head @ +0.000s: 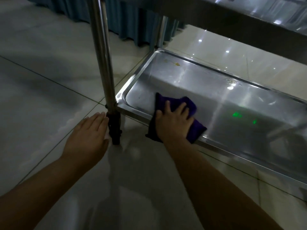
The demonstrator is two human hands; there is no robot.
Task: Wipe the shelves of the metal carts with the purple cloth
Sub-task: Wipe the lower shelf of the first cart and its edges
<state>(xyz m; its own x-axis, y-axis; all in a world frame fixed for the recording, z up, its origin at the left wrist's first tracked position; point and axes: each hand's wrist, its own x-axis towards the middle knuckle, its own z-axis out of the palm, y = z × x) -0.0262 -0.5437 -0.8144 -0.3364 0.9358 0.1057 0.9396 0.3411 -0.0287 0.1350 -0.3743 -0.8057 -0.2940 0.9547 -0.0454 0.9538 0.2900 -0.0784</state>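
A purple cloth [191, 105] lies on the near left part of the cart's bottom steel shelf [182, 77], draped partly over the front rim. My right hand [172, 123] presses flat on the cloth with its fingers spread. My left hand [88, 135] hovers flat with straight fingers over the floor, just left of the cart's front left leg [103, 55] and its black caster [114, 128]. Yellowish stains [176, 63] mark the shelf's far left area, and another smear [232, 82] sits near the back rim.
A higher shelf [249, 17] of the cart overhangs at the top right. A blue pleated skirt [132, 24] hangs behind the cart. Glossy light floor tiles [41, 80] spread all around. Green light spots [237, 115] reflect on the shelf to the right of the cloth.
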